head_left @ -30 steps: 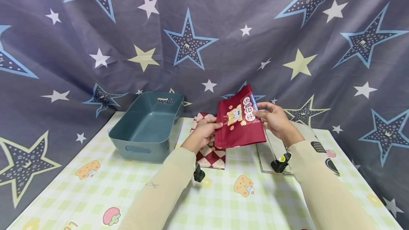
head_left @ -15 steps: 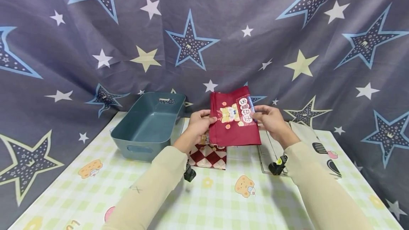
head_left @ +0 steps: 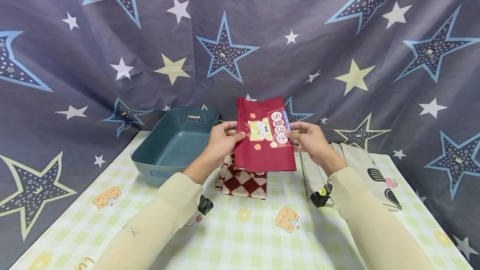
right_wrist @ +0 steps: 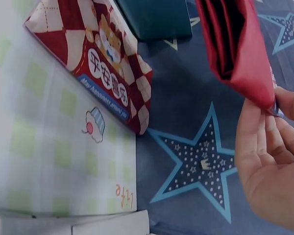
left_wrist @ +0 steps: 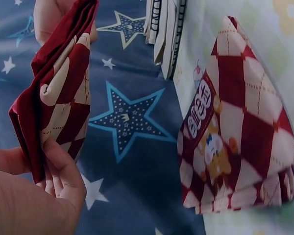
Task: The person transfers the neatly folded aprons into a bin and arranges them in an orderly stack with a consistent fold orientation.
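Both hands hold up a folded red cloth (head_left: 262, 159) with a cartoon cat and white lettering, raised above the table in the head view. My left hand (head_left: 222, 141) pinches its left edge, thumb on the front and fingers behind. On the opposite edge, the right hand (head_left: 312, 140) pinches near a blue strip. Cream-and-red checks show on the back of the cloth (left_wrist: 66, 105) in the left wrist view, and its layered folds appear in the right wrist view. Below it lies a second folded checked cloth (head_left: 245, 184), partly covered in the head view.
A teal plastic bin (head_left: 148, 172) stands at the left of the table. Folded beige cloths (head_left: 358, 157) with black prints lie at the right, partly behind the right forearm. A star-patterned curtain (head_left: 258, 20) hangs at the table's back edge.
The red cloth has moved left with both hands and turned more squarely toward the head camera. More of the beige cloths shows. The checked cloth and bin stay in place.
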`<action>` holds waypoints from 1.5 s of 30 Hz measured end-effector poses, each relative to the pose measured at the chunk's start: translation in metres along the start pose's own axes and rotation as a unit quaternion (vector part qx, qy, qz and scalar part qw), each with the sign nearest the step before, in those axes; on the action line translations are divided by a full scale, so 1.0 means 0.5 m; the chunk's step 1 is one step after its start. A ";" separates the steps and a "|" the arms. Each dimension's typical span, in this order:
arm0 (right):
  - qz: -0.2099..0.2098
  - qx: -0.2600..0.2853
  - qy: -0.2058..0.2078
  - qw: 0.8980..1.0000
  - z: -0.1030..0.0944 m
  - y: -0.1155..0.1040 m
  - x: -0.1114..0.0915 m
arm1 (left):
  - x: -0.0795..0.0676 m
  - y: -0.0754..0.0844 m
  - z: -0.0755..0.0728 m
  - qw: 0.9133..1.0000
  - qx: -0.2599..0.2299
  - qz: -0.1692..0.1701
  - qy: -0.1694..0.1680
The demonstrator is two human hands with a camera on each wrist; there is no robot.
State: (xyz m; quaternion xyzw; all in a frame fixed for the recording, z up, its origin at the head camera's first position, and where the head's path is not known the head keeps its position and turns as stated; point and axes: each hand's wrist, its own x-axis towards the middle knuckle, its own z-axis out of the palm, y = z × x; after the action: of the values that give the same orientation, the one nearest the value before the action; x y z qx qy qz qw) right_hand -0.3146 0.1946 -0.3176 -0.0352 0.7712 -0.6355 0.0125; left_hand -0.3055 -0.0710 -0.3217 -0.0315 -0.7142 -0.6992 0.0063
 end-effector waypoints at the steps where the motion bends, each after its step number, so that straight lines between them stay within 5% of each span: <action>1: 0.001 0.000 -0.003 1.000 0.005 -0.002 0.000 | -0.001 0.002 -0.006 1.000 0.004 0.001 -0.001; 18: 0.008 0.042 -0.032 0.999 0.102 -0.024 0.004 | 0.002 0.021 -0.130 0.996 0.088 0.005 -0.023; 30: 0.002 0.080 -0.025 0.996 0.222 -0.029 0.008 | -0.005 0.006 -0.244 0.987 0.161 -0.008 -0.013; 45: 0.043 0.181 -0.045 0.981 0.320 -0.051 0.024 | 0.002 0.028 -0.340 0.978 0.206 -0.010 -0.013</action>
State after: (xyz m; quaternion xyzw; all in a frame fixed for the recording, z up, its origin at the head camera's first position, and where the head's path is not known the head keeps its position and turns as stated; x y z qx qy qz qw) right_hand -0.3153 0.0323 -0.3231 -0.0280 0.6426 -0.7614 0.0806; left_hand -0.3119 -0.2407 -0.3038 -0.0316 -0.8433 -0.5365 -0.0031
